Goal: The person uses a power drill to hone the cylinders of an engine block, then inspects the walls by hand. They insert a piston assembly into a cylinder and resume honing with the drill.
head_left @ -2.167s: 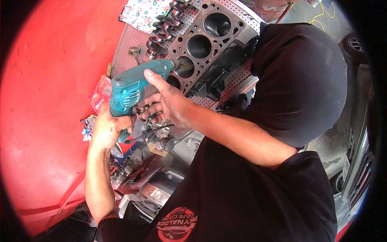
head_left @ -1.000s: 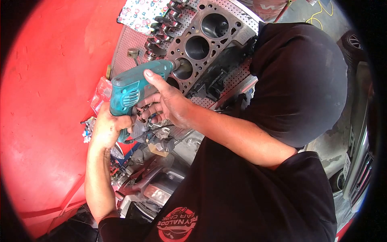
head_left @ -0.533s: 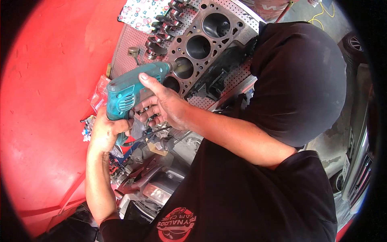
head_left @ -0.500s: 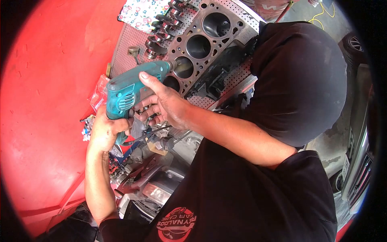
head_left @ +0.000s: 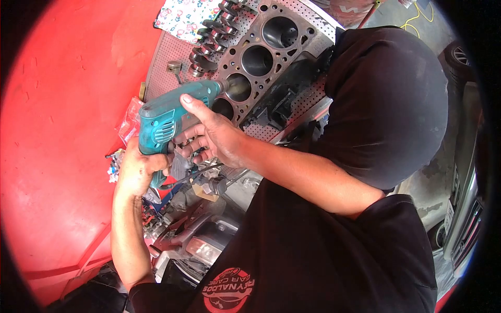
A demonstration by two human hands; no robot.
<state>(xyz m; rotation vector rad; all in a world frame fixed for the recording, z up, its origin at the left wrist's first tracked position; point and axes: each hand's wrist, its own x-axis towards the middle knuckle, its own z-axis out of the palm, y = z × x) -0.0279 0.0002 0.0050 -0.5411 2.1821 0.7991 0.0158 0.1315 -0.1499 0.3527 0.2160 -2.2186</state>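
Note:
A teal power drill (head_left: 172, 112) points toward an engine block (head_left: 249, 43) with a row of round cylinder bores. My left hand (head_left: 136, 166) is wrapped around the drill's rear handle. Against the drill's body rests my right hand (head_left: 216, 133), its thumb along the upper side and its fingers loosely curled beneath. The drill's chuck (head_left: 224, 86) sits at the mouth of one cylinder bore (head_left: 241, 93). A tool reaches from it into the bore, but its kind is hard to make out. Below the handle runs a dark cord (head_left: 190, 177).
Beside the block lie a crankshaft (head_left: 201, 60), a piston (head_left: 174, 67) and a floral cloth (head_left: 185, 18) on a perforated surface. A red panel (head_left: 62, 146) fills the left side. A large rounded shape in black cloth (head_left: 389, 104) blocks the right. Assorted parts clutter the area under my hands.

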